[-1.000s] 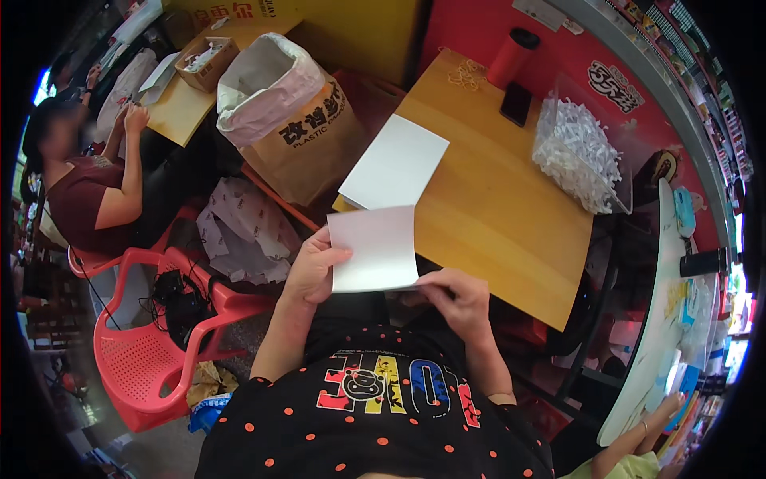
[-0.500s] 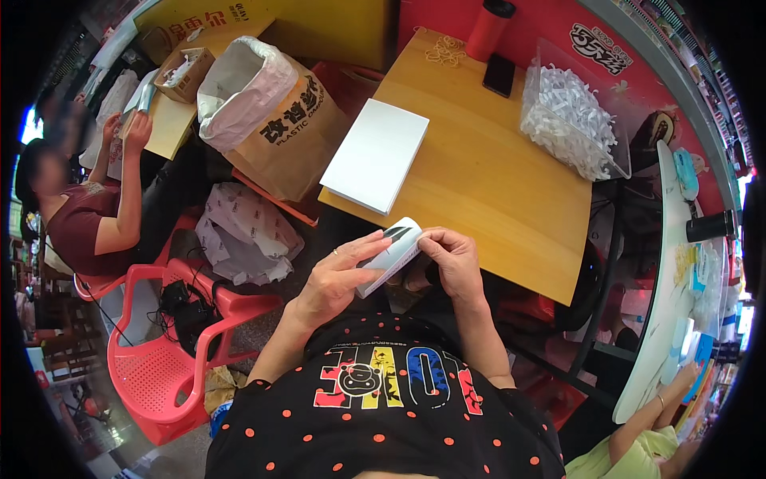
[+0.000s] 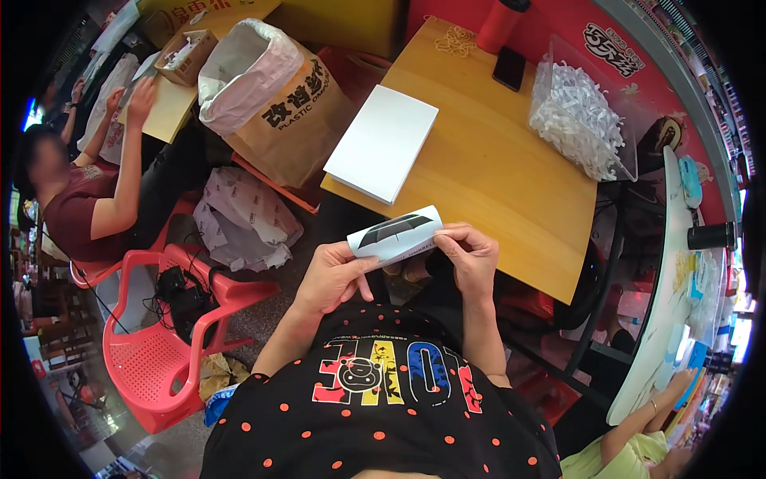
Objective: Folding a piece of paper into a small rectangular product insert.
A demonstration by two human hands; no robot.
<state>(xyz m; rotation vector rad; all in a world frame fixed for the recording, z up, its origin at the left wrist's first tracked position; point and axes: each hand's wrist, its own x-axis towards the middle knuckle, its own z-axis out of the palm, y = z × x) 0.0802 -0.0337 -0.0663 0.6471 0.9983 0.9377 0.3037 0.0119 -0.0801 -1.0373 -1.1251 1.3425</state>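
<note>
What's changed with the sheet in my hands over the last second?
A second ago the white sheet was held open and flat between both hands; now it is folded into a narrow strip with a dark printed side showing. The left hand and right hand have kept hold of it throughout. The paper stack still lies on the wooden table.

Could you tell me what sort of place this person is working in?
Probably a small packing workshop: a stack of white sheets on a wooden table, a clear bin of folded paper pieces, and a lined brown sack.
</note>
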